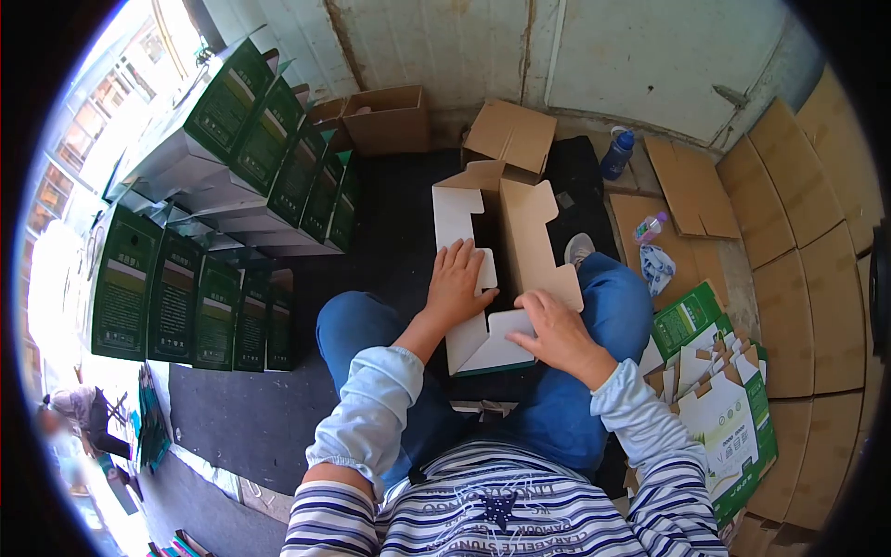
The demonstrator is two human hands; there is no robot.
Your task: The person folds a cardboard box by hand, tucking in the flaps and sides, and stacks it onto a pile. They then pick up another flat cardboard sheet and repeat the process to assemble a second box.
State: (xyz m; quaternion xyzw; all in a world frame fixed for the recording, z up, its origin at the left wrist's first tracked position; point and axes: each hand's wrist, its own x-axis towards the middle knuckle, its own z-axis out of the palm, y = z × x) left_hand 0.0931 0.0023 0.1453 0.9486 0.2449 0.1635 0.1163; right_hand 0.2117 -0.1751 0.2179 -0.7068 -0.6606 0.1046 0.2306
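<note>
A cardboard box [515,223], white and brown with a green lower edge, stands between my knees with its top flaps raised or folded outward. My left hand [457,286] lies with fingers stretched out on the box's left white flap, thumb pointing toward the opening. At the near right corner, my right hand [559,339] has its fingers bent over the near white flap [506,332], its thumb beside that flap's edge. The box's inside is dark, and I cannot see whether anything is in it.
Green printed boxes [218,306] are stacked at left. Flattened green-and-white cartons [724,427] lie at right, before a wall of brown cartons [784,320]. Brown boxes [385,121] stand at the back. A blue bottle [617,154] and a clear bottle [648,228] are at right.
</note>
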